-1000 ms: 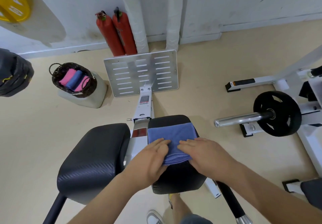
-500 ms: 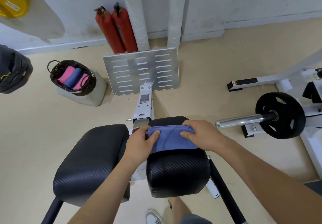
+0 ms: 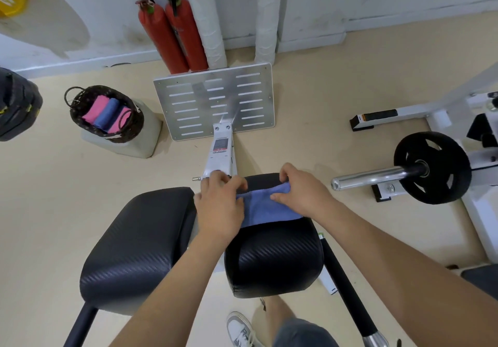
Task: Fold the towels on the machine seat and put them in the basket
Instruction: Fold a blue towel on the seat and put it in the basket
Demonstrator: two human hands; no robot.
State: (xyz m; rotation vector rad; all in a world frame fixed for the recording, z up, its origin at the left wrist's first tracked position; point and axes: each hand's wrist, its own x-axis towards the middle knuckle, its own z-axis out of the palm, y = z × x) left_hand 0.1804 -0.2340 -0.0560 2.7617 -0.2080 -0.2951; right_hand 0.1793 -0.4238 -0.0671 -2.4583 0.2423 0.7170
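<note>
In the head view, a blue towel (image 3: 265,207) lies on the far part of the right black seat pad (image 3: 275,260). The left hand (image 3: 219,206) pinches the towel's left end with closed fingers, and the right hand (image 3: 301,193) grips its far right edge. Well apart, to the far left on the floor, the dark basket (image 3: 106,113) sits on a pale block and holds rolled pink and blue towels (image 3: 106,114).

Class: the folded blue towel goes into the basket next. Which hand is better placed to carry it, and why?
Probably the left hand: it already grips the blue towel, and the basket sits on the floor to the person's left.
</note>
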